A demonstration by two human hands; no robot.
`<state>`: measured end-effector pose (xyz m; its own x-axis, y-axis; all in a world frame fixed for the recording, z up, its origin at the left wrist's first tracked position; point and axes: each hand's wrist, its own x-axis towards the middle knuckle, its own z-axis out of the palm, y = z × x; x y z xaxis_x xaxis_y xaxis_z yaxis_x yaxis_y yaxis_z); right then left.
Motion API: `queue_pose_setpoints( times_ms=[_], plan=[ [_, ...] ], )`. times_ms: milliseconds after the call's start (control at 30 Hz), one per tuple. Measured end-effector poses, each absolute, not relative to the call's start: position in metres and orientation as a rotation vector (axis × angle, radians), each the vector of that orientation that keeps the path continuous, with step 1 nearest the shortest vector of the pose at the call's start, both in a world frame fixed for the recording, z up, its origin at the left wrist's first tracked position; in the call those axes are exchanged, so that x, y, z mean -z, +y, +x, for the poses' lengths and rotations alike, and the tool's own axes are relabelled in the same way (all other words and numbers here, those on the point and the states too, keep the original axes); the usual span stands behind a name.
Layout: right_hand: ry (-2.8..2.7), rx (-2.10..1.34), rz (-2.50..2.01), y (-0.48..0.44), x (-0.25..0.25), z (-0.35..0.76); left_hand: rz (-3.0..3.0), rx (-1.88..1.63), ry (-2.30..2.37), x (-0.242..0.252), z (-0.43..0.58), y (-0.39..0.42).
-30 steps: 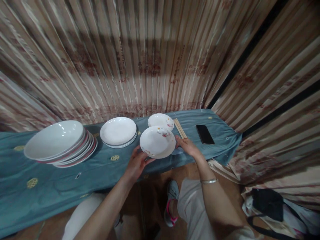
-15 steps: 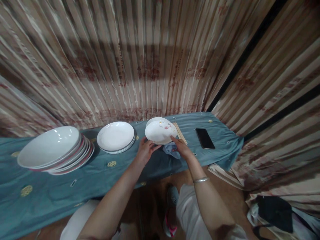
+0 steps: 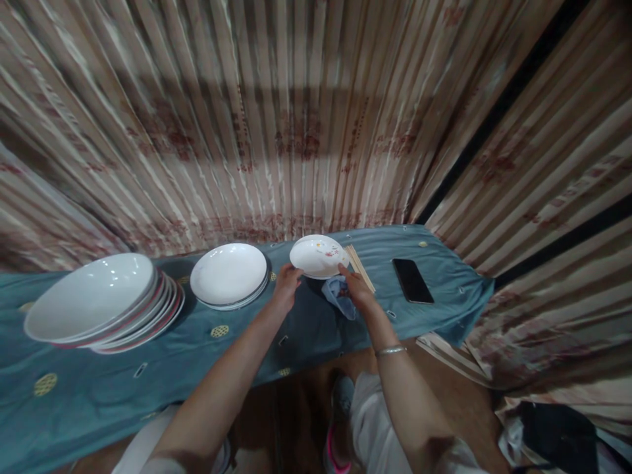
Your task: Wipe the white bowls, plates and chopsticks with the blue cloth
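A small white plate (image 3: 316, 258) with a floral pattern lies at the back middle of the cloth-covered table, near level. My left hand (image 3: 288, 284) has its fingers closed at the plate's front left edge. At the front right edge, my right hand (image 3: 356, 287) grips the rim, thumb on top. A crumpled light blue cloth (image 3: 338, 296) hangs below the plate, against my right hand; whether the fingers hold it too is hidden. Just right of the plate are thin wooden chopsticks (image 3: 359, 266).
Left of my hands sits a short stack of white plates (image 3: 228, 273). Farther left stands a taller stack of large white bowls (image 3: 93, 296) with red bands. A black phone (image 3: 413, 280) lies to the right on the teal tablecloth (image 3: 187, 355). A pleated curtain (image 3: 276, 131) rises behind the table.
The flowered plate has tipped flatter and come down over the pale rim that showed behind it. My left fingers have drawn together at its edge. The view has shifted slightly.
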<state>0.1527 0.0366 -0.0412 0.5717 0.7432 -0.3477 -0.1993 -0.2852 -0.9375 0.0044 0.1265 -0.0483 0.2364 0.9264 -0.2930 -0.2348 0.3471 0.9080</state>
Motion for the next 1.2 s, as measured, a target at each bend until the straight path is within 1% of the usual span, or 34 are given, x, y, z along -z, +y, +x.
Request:
queue_pose_setpoints(
  times_ms=[433,800,1200],
  plan=[
    [-0.507,-0.904,-1.710,0.047,0.051,0.154,0.929,-0.949,1.042,0.056,0.008,0.138],
    [-0.526,-0.983,-1.726,0.043,0.051,0.159,0.971,-0.969,1.050,0.062,0.008,0.137],
    [-0.547,-0.920,-1.755,0.047,0.054,0.156,0.998,-1.017,1.143,0.075,0.016,0.146]
  ],
)
